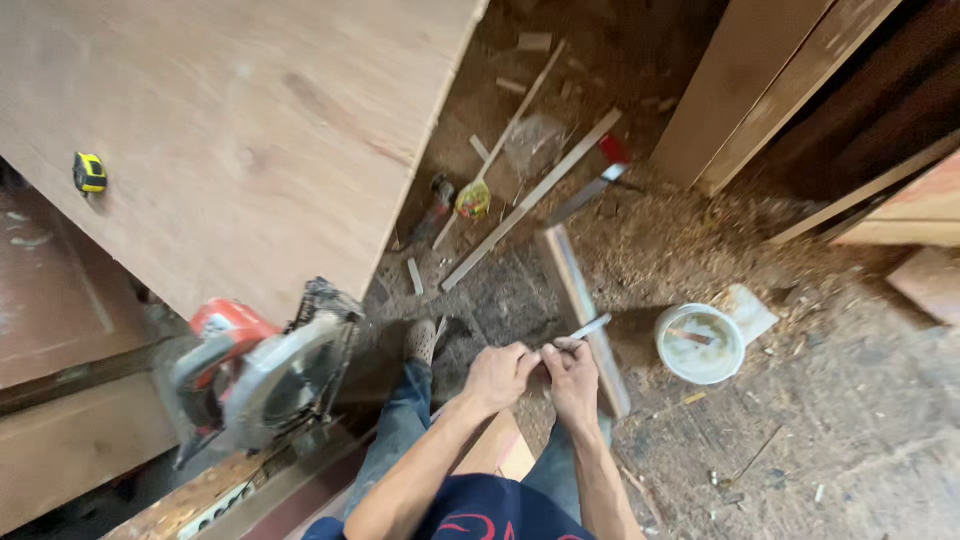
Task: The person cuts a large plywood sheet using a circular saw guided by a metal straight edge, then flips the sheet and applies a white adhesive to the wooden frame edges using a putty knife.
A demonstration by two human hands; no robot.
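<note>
My left hand (497, 377) and my right hand (572, 375) meet in front of me, low in the head view. Together they pinch a thin pale stick, perhaps a pencil (590, 327), which points up and to the right from my right fingers. I cannot tell whether the left fingers grip it or only touch its near end. Just behind my hands a narrow wooden board (578, 305) stands tilted on the sawdust floor. My foot (421, 341) rests on the floor to the left of the hands.
A red circular saw (262, 368) sits at the left by a large plywood sheet (230, 130) bearing a yellow tape measure (90, 172). A white bucket (699, 343) stands to the right. Wood strips (530, 198), offcuts and sawdust litter the floor; planks (760, 80) lean at the upper right.
</note>
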